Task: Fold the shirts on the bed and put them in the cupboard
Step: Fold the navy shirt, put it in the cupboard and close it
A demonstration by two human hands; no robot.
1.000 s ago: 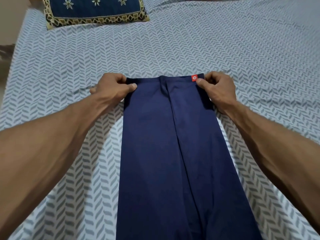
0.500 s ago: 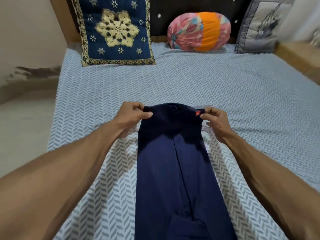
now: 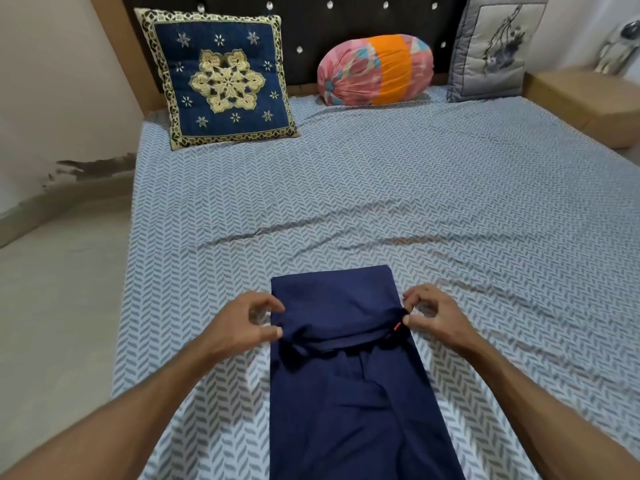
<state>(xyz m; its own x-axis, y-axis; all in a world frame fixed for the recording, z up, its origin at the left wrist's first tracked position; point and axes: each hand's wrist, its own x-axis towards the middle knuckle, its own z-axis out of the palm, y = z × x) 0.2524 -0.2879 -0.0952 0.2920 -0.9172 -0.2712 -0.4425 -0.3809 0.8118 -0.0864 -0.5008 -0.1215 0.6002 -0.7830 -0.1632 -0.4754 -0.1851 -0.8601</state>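
The bed (image 3: 381, 188) fills almost all that I see, covered with a pale blue sheet with a grey herringbone pattern, and some long creases run across the sheet in the middle. At the head edge of the bed stands a dark padded headboard (image 3: 311, 26) with small shiny studs. Against it lean three cushions: a navy cushion (image 3: 221, 77) with a cream flower design at the left corner, a pink and orange bolster (image 3: 375, 69) lying in the middle, and a grey cushion (image 3: 491, 46) with a dark branch print at the right corner. The navy shirt (image 3: 346, 393) lies flat as a long narrow strip near the foot edge of the bed, in the middle between my two arms, and its far end is folded over on itself so that a loose edge makes a ridge across the strip. My left hand (image 3: 242, 327) is at the left side of this ridge, and its thumb and curled fingers pinch the folded edge of the shirt. My right hand (image 3: 433, 317) is at the right side, and its thumb and forefinger pinch the corner of the shirt, the other fingers loosely curled above it. Just beside my right thumb a small red tag (image 3: 397, 327) sticks out of the shirt's edge.
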